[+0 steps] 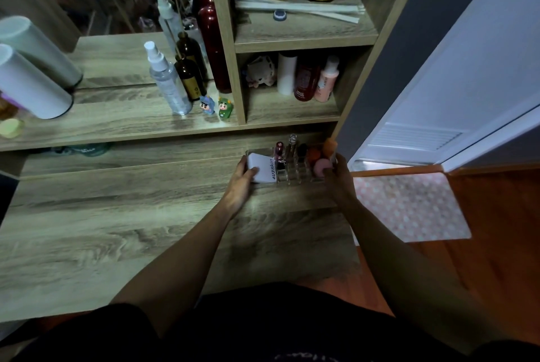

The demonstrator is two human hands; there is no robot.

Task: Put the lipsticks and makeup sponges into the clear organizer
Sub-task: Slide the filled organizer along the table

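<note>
The clear organizer [292, 176] sits at the far right of the wooden desk, under the shelf. My left hand [241, 183] grips its left end, thumb on a white box [261, 168] that lies in it. My right hand [339, 183] grips its right end. Lipsticks [280, 154] stand upright in the middle slots. Makeup sponges fill the right compartment: an orange sponge [330, 145] at the back, a pink sponge [321, 167] in front.
Spray bottles [168, 81], brown bottles and two small figurines [216, 106] stand on the raised shelf. Bottles fill the cubby [309, 78] above the organizer. A white cylinder [29, 84] lies at left. An open door and a pink mat [409, 206] are at right.
</note>
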